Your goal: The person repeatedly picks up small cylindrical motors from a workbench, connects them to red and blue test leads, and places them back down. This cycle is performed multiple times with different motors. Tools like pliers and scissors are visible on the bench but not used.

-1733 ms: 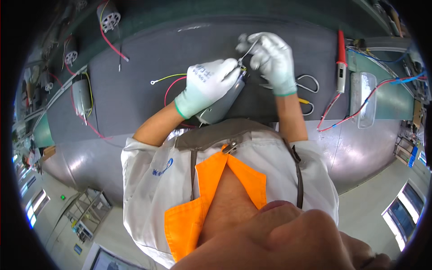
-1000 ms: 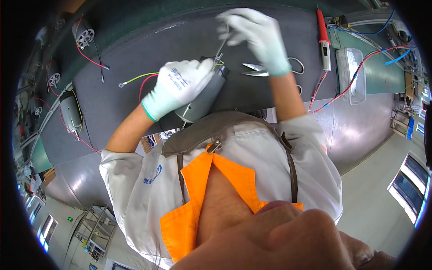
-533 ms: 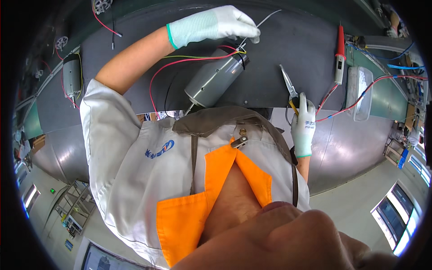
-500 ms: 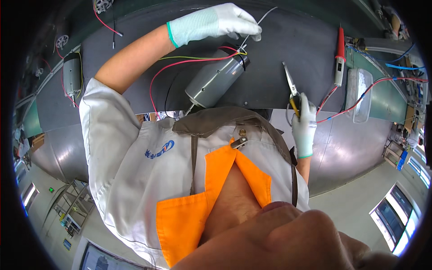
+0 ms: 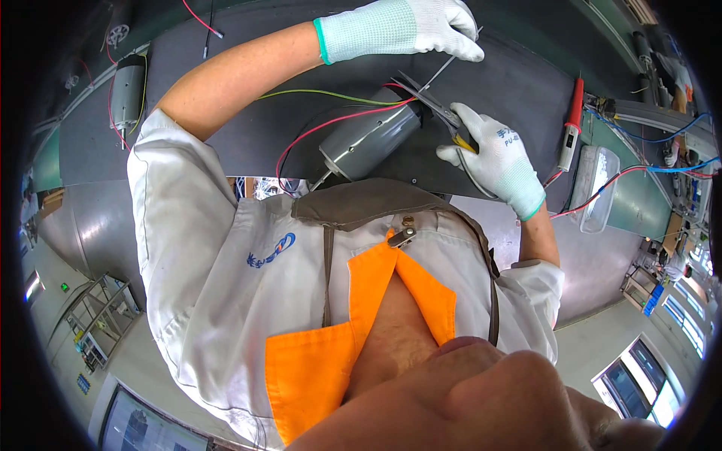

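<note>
A grey cylindrical motor (image 5: 368, 143) lies tilted on the dark bench, its shaft toward me. Red and yellow-green wires leave its far end. A thin pale cable tie (image 5: 440, 74) rises from that end, and my left hand (image 5: 450, 30), in a white glove, pinches its tail. My right hand (image 5: 492, 154), also gloved, grips scissors (image 5: 440, 107) with yellow-and-black handles. The blades stand apart close to the tie at the motor's end; whether they touch it I cannot tell.
A red-and-white pen-shaped tool (image 5: 572, 124) lies to the right, beside a clear plastic box (image 5: 599, 188). Another grey motor (image 5: 128, 90) is on the left. Loose red and blue wires (image 5: 639, 168) run along the right side. The dark bench (image 5: 233, 143) spans in front of me.
My right hand has brought the scissors up and left to the motor's far end, and their blades have opened. My left hand has shifted right, still pinching the tie's tail.
</note>
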{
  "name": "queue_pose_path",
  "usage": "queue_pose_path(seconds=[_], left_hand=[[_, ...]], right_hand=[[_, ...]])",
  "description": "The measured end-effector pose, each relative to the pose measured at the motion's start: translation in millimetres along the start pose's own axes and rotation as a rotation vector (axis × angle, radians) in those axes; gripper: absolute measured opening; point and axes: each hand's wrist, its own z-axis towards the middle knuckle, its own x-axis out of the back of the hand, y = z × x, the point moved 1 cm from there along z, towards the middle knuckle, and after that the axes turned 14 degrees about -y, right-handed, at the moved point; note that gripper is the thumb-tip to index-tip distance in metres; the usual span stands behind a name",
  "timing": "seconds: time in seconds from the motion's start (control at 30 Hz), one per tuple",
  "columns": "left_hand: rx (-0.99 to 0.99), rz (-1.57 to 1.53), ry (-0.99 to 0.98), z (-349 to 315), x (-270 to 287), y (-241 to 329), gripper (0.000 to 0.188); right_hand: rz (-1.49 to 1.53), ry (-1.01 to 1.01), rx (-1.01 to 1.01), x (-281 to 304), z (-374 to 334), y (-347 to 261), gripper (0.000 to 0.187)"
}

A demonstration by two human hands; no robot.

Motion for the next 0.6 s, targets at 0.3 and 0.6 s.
queue_pose_path(seconds=[0.3, 0.6], left_hand=[[0.034, -1.013, -0.456, -111.5, 82.8, 71.8, 0.034], [0.7, -0.107, 0.054, -116.5, -35.6, 148.0, 0.061]], right_hand=[[-0.243, 0.158, -0.321, -17.0, -21.8, 41.4, 0.058], [1.471, -0.433, -0.055, -62.1, 29.7, -6.4, 0.049]])
